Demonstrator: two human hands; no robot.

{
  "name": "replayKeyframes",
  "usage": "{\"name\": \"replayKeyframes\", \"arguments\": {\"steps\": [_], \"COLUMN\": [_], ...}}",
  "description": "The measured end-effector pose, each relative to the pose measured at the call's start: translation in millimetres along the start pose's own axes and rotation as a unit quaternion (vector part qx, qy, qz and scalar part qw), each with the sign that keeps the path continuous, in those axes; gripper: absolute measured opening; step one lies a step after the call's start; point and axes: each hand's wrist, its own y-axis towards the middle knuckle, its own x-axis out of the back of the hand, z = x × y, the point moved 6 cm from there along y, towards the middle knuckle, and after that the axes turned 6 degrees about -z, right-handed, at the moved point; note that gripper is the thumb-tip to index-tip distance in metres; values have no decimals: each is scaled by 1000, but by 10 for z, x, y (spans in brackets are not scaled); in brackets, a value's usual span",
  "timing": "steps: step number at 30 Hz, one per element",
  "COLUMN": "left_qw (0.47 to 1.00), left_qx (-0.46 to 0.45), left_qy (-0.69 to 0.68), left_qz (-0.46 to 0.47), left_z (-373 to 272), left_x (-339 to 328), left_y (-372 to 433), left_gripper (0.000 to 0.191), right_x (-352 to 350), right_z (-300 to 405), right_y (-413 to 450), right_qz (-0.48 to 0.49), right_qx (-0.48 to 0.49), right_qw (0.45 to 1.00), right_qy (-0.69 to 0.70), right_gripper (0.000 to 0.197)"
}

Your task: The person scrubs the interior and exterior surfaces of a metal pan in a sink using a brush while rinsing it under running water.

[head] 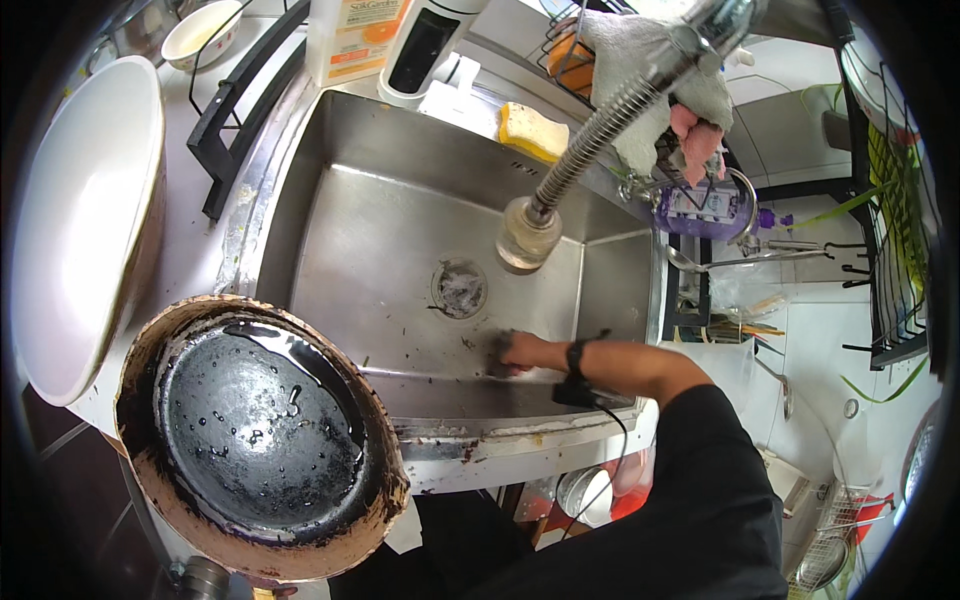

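Note:
My right hand (527,352) reaches into the stainless steel sink (382,247) and presses a dark, blurred scrubbing pad (499,352) on the sink floor near the front wall. Dark bits lie around it. Whitish-grey matter fills the drain (459,289). On the left, a frying pan (259,424) is tilted above the counter edge, its dark round face wet with droplets and its tan wall charred and flaking. Only a sliver of my left hand (285,591) shows under the pan by a yellowish handle (262,593); its grip is mostly hidden.
A flexible faucet (592,142) hangs over the sink. A yellow sponge (534,131) lies on the back ledge beside a dispenser (424,52). A large white basin (86,225) stands left; a purple soap bottle (701,212) and a ladle (690,260) are at right.

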Motion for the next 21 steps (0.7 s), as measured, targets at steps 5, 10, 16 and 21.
{"name": "replayKeyframes", "arguments": {"steps": [5, 10, 16, 21], "left_qw": [1000, 999, 999, 999], "left_qx": [15, -11, 22, -18], "left_qy": [-15, -36, -33, 20], "left_qz": [1, -13, -26, -17], "left_z": [-154, 2, 280, 137], "left_x": [-81, 30, 155, 119], "left_y": [-128, -38, 123, 114], "left_gripper": [19, 20, 21, 19], "right_x": [692, 1022, 430, -170], "right_z": [269, -57, -865, -624], "right_y": [624, 140, -500, -328], "right_qz": [-196, -165, -109, 150], "right_qx": [-162, -195, 22, -62], "right_qw": [837, 946, 928, 983], "right_qy": [485, 201, -355, -83], "right_gripper": [19, 20, 24, 18]}}
